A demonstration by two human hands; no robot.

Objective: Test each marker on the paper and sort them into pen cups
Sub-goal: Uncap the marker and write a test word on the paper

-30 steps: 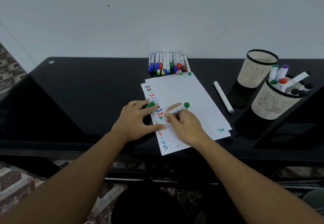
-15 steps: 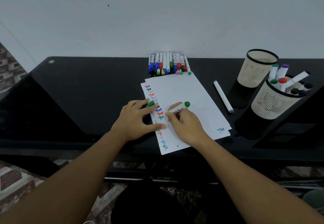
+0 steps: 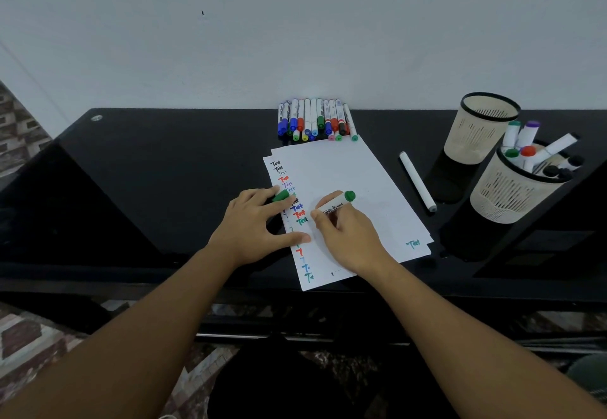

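Right hand is gripping the green marker, fingers curled round its barrel, tip down on the paper. Left hand is pressing the sheet flat beside it, fingers pinching the green cap. Beyond both hands, untested markers are lying in a row; the pen cups are standing well right. If that pressing eases, the loose sheets are likely sliding on the glossy bench and smearing the stroke.

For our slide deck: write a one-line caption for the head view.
Right hand tests a green marker on paper; left hand holds its cap.
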